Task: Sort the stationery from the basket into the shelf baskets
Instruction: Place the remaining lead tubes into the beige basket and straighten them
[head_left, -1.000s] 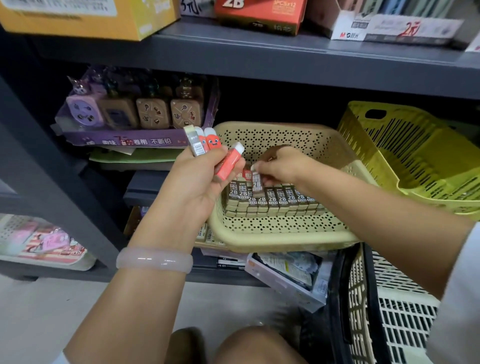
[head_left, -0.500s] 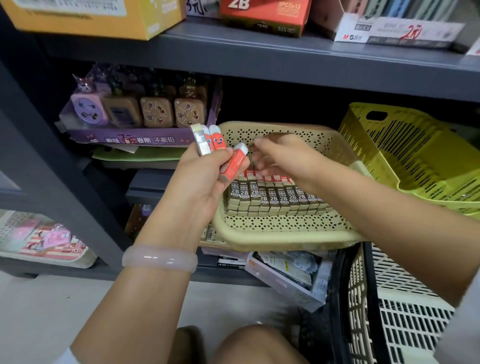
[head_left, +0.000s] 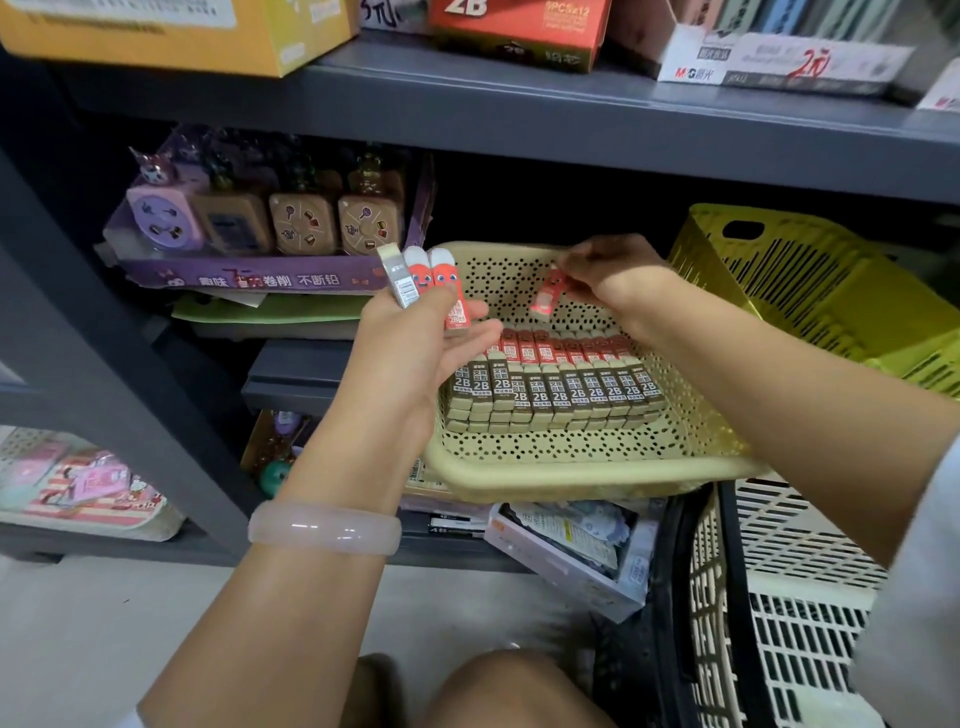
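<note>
The shelf (head_left: 519, 109) carries a beige basket (head_left: 587, 467), tilted toward the person, with brown 2B packs (head_left: 556, 395) in a tight row along its near floor and a red row (head_left: 566, 345) standing just behind them, long axes running front to back. The right hand (head_left: 608, 270) hangs over the basket's far half, fingers pinched on one red pack (head_left: 545, 296) that dangles long axis nearly upright, directly above and a little behind the red row; of the two hands it is the nearer one, so the drop likely falls to it, straight down with the pack turned to lie like its neighbours. The left hand (head_left: 415, 348) waits at the basket's left rim, curled round three more packs (head_left: 423, 280) fanned upward, two red and one grey-white.
</note>
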